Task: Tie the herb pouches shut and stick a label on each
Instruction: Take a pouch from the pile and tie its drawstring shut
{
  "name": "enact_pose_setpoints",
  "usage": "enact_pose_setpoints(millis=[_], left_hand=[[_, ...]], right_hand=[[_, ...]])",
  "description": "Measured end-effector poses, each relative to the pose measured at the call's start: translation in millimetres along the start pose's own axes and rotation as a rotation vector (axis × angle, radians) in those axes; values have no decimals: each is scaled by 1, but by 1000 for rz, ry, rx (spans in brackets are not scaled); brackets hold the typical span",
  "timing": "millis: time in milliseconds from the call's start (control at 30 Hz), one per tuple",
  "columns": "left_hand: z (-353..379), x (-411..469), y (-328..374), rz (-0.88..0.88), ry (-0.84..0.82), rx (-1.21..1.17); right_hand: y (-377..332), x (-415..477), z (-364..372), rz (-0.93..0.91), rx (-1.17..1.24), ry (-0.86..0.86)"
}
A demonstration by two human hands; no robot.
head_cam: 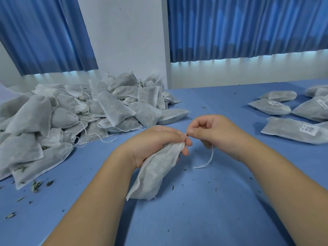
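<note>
Centre frame: left hand [156,144] clamps herb pouch [156,173] neck; right hand [211,132] apparently pinches its drawstring [207,160], tail dangling.

White herb pouch [156,171] hanging tilted, neck bunched, drawstring [206,161] dangling

I see a plain blue tablecloth [204,201], grey-white pouches [85,110] showing dark green flecks, a white string [207,160], white labels [308,129] with black barcode stripes, and blue pleated curtains [248,27].
</note>
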State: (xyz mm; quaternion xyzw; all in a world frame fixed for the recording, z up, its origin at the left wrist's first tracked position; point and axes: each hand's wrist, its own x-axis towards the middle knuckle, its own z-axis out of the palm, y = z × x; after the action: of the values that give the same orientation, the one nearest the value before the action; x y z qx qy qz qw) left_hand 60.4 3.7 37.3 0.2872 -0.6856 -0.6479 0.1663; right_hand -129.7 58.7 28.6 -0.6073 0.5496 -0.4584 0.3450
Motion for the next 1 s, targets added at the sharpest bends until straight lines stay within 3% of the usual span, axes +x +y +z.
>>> enact_pose_setpoints(millis=[100,233,400,500,633,833,1000], left_hand=[[0,3,0,89,23,-144],[0,6,2,219,182,-321],[-3,7,0,221,438,-62],[-2,3,0,145,340,117],[2,0,3,26,95,68],[6,-2,7,-30,81,79],[4,-3,9,38,61,-48]], right_hand=[[-1,2,11,-55,-16,88],[-3,2,20,-119,-65,135],[-9,-4,17,-113,-100,92],[-15,-7,11,-101,-49,95],[-17,-9,8,-82,-34,88],[-15,-7,11,-101,-18,113],[-13,-6,12,-129,9,146]])
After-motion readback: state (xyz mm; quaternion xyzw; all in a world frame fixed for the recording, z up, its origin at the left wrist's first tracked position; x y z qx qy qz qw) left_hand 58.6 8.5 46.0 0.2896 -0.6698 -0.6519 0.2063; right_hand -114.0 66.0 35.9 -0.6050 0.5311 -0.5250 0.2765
